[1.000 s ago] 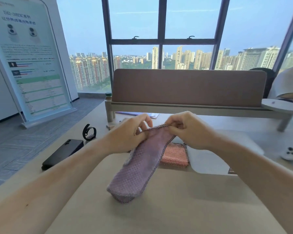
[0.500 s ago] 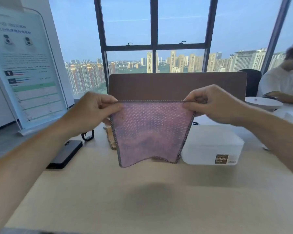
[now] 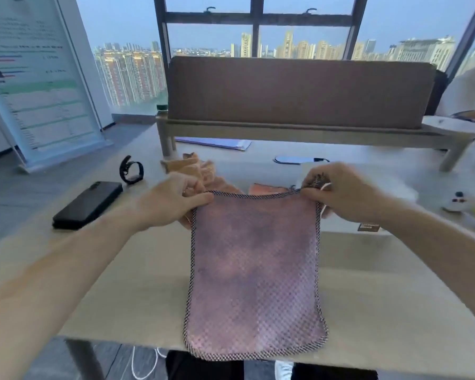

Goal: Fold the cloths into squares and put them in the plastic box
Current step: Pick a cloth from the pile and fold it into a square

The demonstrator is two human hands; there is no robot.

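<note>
A pink-purple waffle cloth [image 3: 254, 272] with a dark stitched hem is spread out flat, its lower edge hanging just past the table's near edge. My left hand [image 3: 173, 200] pinches its top left corner. My right hand [image 3: 340, 193] pinches its top right corner. Behind my hands lie crumpled orange cloths [image 3: 195, 168] and another orange cloth [image 3: 266, 188], partly hidden by the spread one. The white plastic box [image 3: 348, 224] sits behind my right hand, largely hidden, with its brown label showing.
A black phone [image 3: 89, 204] and a black watch [image 3: 132, 170] lie at the left of the table [image 3: 121, 283]. A brown divider panel [image 3: 299, 91] on a raised shelf crosses the back. Papers [image 3: 217, 143] lie under it. A person sits at far right.
The cloth was bunched narrow, then held up open in the air; now it is lowered and laid out toward me over the table. Both hands have come down with it.
</note>
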